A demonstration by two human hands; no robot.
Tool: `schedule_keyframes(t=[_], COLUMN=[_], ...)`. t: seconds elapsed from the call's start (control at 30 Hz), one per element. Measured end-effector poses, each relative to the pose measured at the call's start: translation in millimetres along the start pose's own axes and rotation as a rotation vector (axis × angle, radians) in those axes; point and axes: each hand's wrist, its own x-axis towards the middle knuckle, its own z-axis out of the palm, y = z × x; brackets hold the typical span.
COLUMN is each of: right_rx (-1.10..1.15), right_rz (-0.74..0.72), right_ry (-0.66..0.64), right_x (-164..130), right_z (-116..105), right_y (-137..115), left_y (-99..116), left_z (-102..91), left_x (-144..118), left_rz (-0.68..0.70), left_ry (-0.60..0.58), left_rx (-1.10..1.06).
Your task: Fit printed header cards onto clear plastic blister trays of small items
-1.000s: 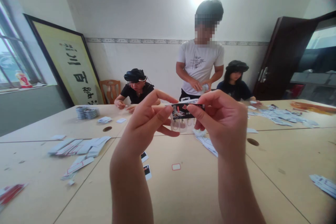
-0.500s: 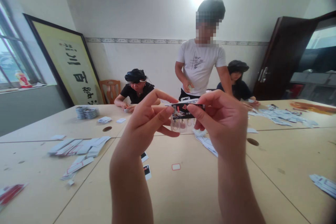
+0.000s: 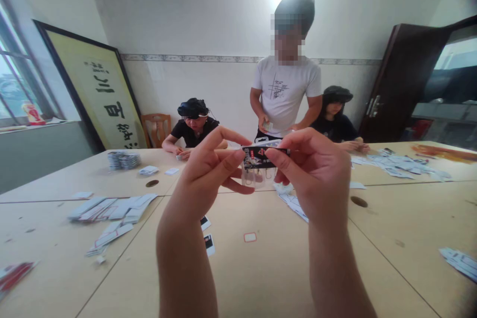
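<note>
Between my two hands, raised above the table, is a small clear plastic pack of fish hooks point(image 3: 254, 177) with a black printed label point(image 3: 257, 159) across it. Curved hooks show through the plastic below the label, and a hanging tab sticks up at the top. My left hand point(image 3: 208, 174) pinches the left end with thumb and fingers. At the right end, my right hand point(image 3: 318, 161) grips it, its thumb pressing on the label. Below them on the table lies a small white sticker with a red border point(image 3: 250, 237). Black-and-white cards point(image 3: 209, 244) are partly hidden by my left wrist.
White paper packets point(image 3: 112, 208) lie at left, with stacked packs point(image 3: 122, 160) behind. More packets spread at the right point(image 3: 402, 164). Two seated people point(image 3: 194, 129) and a standing person point(image 3: 285, 94) are across the table point(image 3: 268, 278). Cable holes point(image 3: 358, 201) pierce the tabletop.
My hands and the hook pack stay almost still. Across the table, the standing person has drawn an arm back from the seated person at right, both hands now in front of the body.
</note>
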Motion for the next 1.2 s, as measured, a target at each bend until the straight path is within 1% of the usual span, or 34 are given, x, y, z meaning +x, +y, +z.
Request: schedule_keyframes(t=[0.37,0.83,1.2], right_rx=[-0.005,0.025,-0.001], right_rz=[-0.011,-0.008,-0.03], right_ry=[0.039,0.016,0.037], right_x=[-0.3,-0.6,-1.0], right_z=[3.1,2.7,4.4], right_y=[1.2,2.5,4.0], left_y=[0.6,-1.3,-2.1], left_z=[1.2,-0.6,0.0], left_x=[0.1,-0.4,-0.8], left_rz=[-0.011,0.006,-0.002], left_ry=[0.016,0.008,0.021], left_rx=[0.017,0.0,-0.004])
